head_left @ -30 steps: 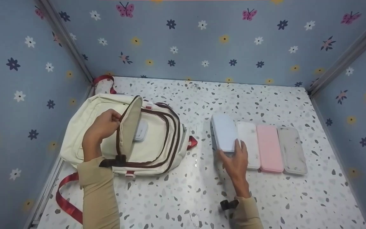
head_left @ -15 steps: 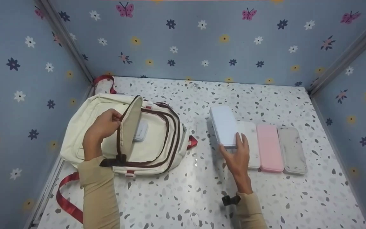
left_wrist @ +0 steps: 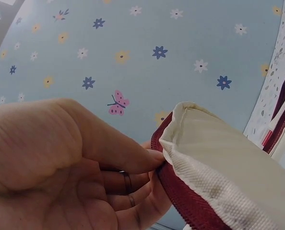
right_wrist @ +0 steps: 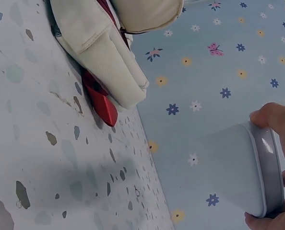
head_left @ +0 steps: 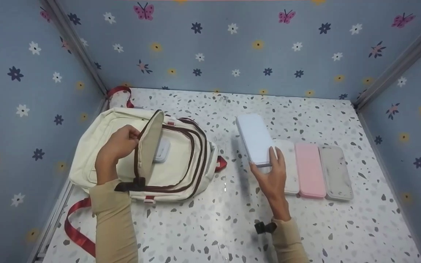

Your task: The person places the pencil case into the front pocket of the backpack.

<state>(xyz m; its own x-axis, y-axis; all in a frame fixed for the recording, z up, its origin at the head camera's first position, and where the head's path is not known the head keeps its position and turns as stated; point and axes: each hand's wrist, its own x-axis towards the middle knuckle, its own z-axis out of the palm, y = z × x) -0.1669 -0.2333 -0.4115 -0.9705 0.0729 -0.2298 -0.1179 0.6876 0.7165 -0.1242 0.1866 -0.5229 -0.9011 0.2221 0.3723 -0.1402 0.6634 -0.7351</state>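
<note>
A cream backpack (head_left: 104, 138) with brown trim lies on the speckled table at the left. My left hand (head_left: 117, 148) pinches its raised front flap (head_left: 150, 142) and holds it open; the left wrist view shows my fingers (left_wrist: 133, 163) on the flap's zip edge (left_wrist: 190, 196). A pale case (head_left: 162, 149) lies inside the pocket. My right hand (head_left: 272, 175) grips the near end of a light blue case (head_left: 256, 138) and holds it above the table; in the right wrist view the light blue case (right_wrist: 233, 167) hangs in the air.
Three cases lie side by side on the table at the right: white (head_left: 289, 164), pink (head_left: 309, 170) and grey (head_left: 336, 171). Red straps (head_left: 73, 230) trail from the backpack. Floral walls close in the table (head_left: 203, 219) on three sides.
My right hand has lifted the light blue case off the table and moved it up and slightly left, away from the row. My left hand keeps holding the flap.
</note>
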